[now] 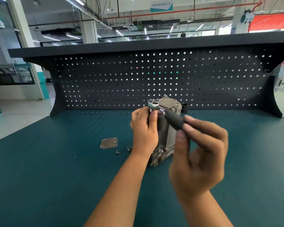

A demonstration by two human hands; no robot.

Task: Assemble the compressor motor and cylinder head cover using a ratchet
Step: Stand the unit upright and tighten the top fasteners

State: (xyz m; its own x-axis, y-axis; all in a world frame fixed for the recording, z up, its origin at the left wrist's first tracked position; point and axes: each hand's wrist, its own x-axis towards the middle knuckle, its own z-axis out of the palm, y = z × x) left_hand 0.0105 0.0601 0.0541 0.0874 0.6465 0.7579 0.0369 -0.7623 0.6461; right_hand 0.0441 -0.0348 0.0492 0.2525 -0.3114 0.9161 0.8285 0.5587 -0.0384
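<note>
The grey compressor motor (170, 128) stands upright on the green bench mat, bolts showing on its top face. A ratchet (169, 114) with a chrome head and black handle lies across its top left edge. My left hand (143, 130) grips the motor's left side, its thumb up by the ratchet head. My right hand (198, 151) pinches the end of the black handle between thumb and fingers. The flat square cylinder head cover (108, 142) lies on the mat left of the motor, with two small bolts (123, 151) beside it.
A dark pegboard back panel (154, 79) with a shelf on top rises right behind the motor. The green mat (56, 177) spreads wide on both sides. A small black part (184, 107) sticks out behind the motor's right side.
</note>
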